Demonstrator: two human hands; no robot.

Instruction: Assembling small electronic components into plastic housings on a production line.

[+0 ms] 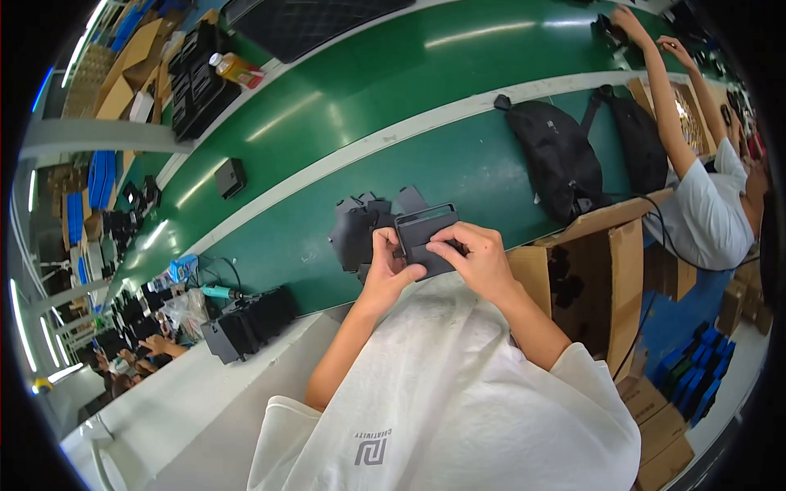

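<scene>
A flat black rectangular case-like part with a raised frame along its far edge is held up close to my body. My left hand grips its left side, with the thumb along the near edge. The fingers of my right hand are closed on its right side, the fingertips pressing on its face. Just beyond and left of it, a pile of similar black parts lies on the green bench. Parts of the case's edges are hidden under my fingers.
Black backpacks lie at the right, by an open cardboard box. Left on the bench are black boxes and a teal-handled tool. One black block sits on the green conveyor. A co-worker's arms reach in at far right.
</scene>
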